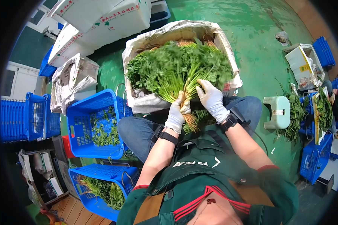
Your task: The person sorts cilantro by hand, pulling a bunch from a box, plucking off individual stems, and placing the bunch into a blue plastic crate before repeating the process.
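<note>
My left hand (178,112), in a white glove, is wrapped round the lower stalks of a bunch of leafy greens that looks like coriander (176,84). Brownish roots (191,122) hang below that fist, while the leaves fan out away from me. At the bunch's right side my right hand (212,100), also gloved, has its thumb and forefinger closed on some stalks. Just beyond my knees stands a paper-lined box (148,105) holding more of the greens, partly hidden by the bunch. Some greenery (204,118) shows below my hands.
On my left are a blue basket (77,137) with loose leaves and another blue basket (97,210) holding bunches. White foam boxes (116,22) stand at the far left. A pale green stool (277,112) is on my right, near piled greens (294,118) and another person's hand (332,98).
</note>
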Motion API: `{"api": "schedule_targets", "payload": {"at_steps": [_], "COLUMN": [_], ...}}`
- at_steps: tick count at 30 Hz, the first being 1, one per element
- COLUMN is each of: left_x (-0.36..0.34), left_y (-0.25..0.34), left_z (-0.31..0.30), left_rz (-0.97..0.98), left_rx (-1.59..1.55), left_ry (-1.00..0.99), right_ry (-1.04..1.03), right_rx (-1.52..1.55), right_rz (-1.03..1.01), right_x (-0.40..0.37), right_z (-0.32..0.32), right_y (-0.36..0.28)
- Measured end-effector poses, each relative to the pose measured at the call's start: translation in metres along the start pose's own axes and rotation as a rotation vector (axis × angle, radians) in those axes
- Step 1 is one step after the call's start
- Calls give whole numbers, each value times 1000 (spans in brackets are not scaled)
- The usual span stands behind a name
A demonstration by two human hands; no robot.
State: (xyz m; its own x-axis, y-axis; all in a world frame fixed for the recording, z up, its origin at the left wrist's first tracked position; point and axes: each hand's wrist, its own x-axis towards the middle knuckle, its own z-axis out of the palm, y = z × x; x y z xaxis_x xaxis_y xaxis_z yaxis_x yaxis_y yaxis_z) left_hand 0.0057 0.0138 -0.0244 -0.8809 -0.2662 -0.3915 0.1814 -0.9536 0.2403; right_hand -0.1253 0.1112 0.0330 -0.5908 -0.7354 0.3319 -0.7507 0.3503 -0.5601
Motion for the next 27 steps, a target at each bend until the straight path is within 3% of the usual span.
{"api": "schedule_targets", "payload": {"at_steps": [6, 13, 14, 19, 21, 22, 23, 25, 27], "left_x": [1, -2, -2, -9, -14, -19, -22, -28, -37], "left_y": [-1, 2, 2, 7, 7, 7, 5, 3, 14], "left_z": [-22, -25, -25, -11, 4, 17, 29, 44, 55], "left_rz": [-59, -89, -84, -53, -36, 4, 94, 140, 80], "left_rx": [-86, -122, -110, -43, 163, 387, 667, 913, 1144], "left_ry": [-76, -154, -143, -32, 132, 232, 268, 259, 249], "right_ry": [-8, 23, 112, 6, -561, -617, -654, -715, -744], "right_rx": [106, 233, 213, 151, 761, 911, 1147, 1553, 1618], "right_rz": [113, 71, 6, 120, 838, 942, 966, 906, 923], "right_x": [-22, -25, -23, -25, -22, -24, -27, -26, -34], "right_z": [12, 10, 12, -7, -4, -1, 5, 2, 14], "right_y": [5, 8, 8, -2, 2, 5, 15, 7, 12]}}
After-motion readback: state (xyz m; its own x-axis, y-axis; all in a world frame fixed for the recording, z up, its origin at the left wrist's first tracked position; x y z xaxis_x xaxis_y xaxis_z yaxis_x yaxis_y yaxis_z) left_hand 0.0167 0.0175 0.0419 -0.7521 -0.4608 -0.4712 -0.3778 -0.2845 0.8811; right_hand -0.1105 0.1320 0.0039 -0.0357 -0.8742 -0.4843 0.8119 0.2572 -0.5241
